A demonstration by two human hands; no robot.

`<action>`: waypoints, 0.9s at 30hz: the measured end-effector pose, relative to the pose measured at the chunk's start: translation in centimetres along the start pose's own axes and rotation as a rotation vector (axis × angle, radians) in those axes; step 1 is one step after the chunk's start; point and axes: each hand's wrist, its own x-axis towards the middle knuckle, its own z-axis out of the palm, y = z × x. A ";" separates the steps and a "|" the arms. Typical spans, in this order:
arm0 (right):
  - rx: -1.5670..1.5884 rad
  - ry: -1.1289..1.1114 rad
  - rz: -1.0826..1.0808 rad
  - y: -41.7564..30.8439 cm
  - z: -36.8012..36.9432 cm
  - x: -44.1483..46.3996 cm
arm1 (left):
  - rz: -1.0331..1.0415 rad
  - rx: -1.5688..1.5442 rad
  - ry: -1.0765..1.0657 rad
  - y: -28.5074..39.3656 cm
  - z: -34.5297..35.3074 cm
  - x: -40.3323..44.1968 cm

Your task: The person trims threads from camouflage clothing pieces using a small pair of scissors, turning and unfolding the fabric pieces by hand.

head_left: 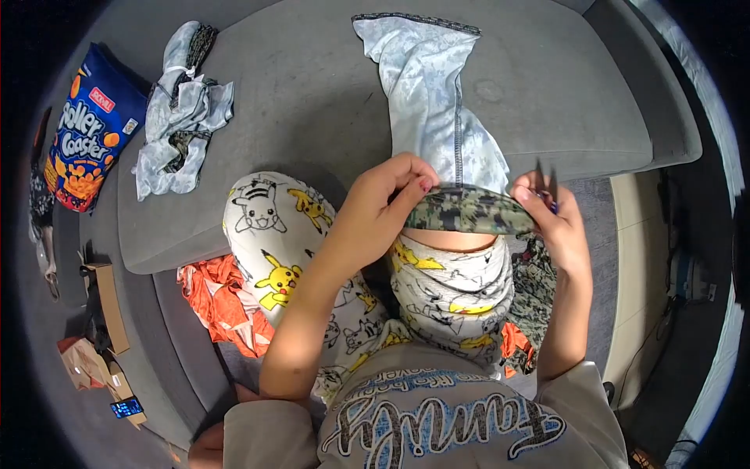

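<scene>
Pale, wrinkled cloth [428, 102] drapes upper centre; left hand [381, 195] and right hand [556, 222], nearly closed, pinch its camouflage edge [467, 211].

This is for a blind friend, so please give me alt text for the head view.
The wearer's left hand and right hand hold a camouflage band on pale fabric across one leg, its cartoon-print pants bunched; another pale piece lies on the gray sofa.

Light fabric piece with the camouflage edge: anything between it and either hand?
Nothing visible. The left hand and right hand each grip an end of the camouflage edge of the light fabric piece. A dark pointed object juts up at the right hand, not across the fabric.
</scene>
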 end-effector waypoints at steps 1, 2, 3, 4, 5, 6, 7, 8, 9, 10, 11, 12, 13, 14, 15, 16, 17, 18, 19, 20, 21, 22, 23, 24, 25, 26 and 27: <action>-0.068 -0.021 0.016 0.6 0.1 0.5 | -0.001 0.124 0.053 -0.9 0.2 0.3; -0.071 -0.023 0.013 1.0 0.5 0.7 | -0.003 0.248 0.108 -1.5 0.3 0.5; -0.105 0.066 -0.099 1.2 1.1 0.8 | -0.003 0.247 0.113 -1.4 0.4 0.6; -0.139 0.154 -0.205 1.2 1.7 0.6 | 0.182 0.403 0.264 -1.2 0.6 0.4; -0.118 0.166 -0.138 0.6 1.5 0.1 | 0.364 0.556 0.412 -1.1 0.8 0.0; -0.120 0.163 -0.128 0.5 1.3 -0.2 | 0.355 0.552 0.410 -0.9 0.9 -0.5; -0.155 0.185 -0.172 0.6 1.1 -0.4 | 0.349 0.528 0.388 -0.7 1.0 -1.1; -0.191 0.208 -0.216 0.6 0.8 -0.7 | 0.345 0.504 0.367 -0.7 1.2 -1.6; -0.279 0.184 -0.306 0.3 0.5 -1.0 | 0.385 0.516 0.356 -0.8 1.6 -1.6; -0.279 0.182 -0.301 -0.1 0.5 -1.4 | 0.380 0.515 0.355 -0.7 1.9 -1.4; -0.275 0.126 -0.325 -0.5 0.6 -1.7 | 0.399 0.591 0.352 -0.6 2.2 -1.1; -0.272 0.070 -0.349 -0.7 0.8 -2.1 | 0.419 0.666 0.350 -0.5 2.4 -0.7; -0.251 0.058 -0.326 -0.8 1.1 -2.5 | 0.432 0.629 0.332 -0.7 2.5 -0.4; -0.260 0.045 -0.304 -1.2 1.4 -2.9 | 0.431 0.625 0.333 -0.7 2.4 -0.2; -0.268 0.038 -0.327 -1.2 1.5 -3.2 | 0.403 0.530 0.240 -0.6 2.3 0.0; -0.275 0.029 -0.350 -1.1 1.6 -3.4 | 0.373 0.436 0.148 -0.4 2.2 0.0; -0.288 0.025 -0.358 -1.1 1.6 -3.7 | 0.229 0.327 0.032 0.1 1.9 0.0; -0.287 0.026 -0.357 -1.1 1.7 -3.9 | 0.228 0.327 0.031 0.0 1.9 0.0; -0.300 0.042 -0.367 -1.0 1.9 -4.1 | 0.136 0.135 0.003 -0.3 1.9 0.2; -0.314 0.058 -0.377 -1.0 2.1 -4.3 | 0.043 -0.057 -0.024 -0.4 1.9 0.4; -0.304 0.087 -0.370 -0.9 2.4 -4.5 | -0.023 -0.131 -0.081 -0.5 1.6 0.6; -0.305 0.089 -0.367 -1.1 2.5 -4.7 | -0.023 -0.133 -0.084 -0.5 1.5 0.6; -0.379 0.098 -0.371 -1.4 2.6 -4.9 | -0.079 -0.265 -0.074 -0.6 1.4 0.6; -0.453 0.106 -0.374 -1.6 2.8 -5.0 | -0.135 -0.398 -0.063 -0.6 1.4 0.6; -0.472 0.155 -0.437 -1.3 3.1 -4.9 | -0.137 -0.401 -0.064 -0.7 1.5 0.6; -0.474 0.155 -0.434 -1.4 3.2 -5.0 | -0.161 -0.477 -0.037 -0.7 1.5 0.6; -0.503 0.148 -0.457 -1.6 3.2 -5.0 | -0.184 -0.553 -0.009 -0.7 1.6 0.6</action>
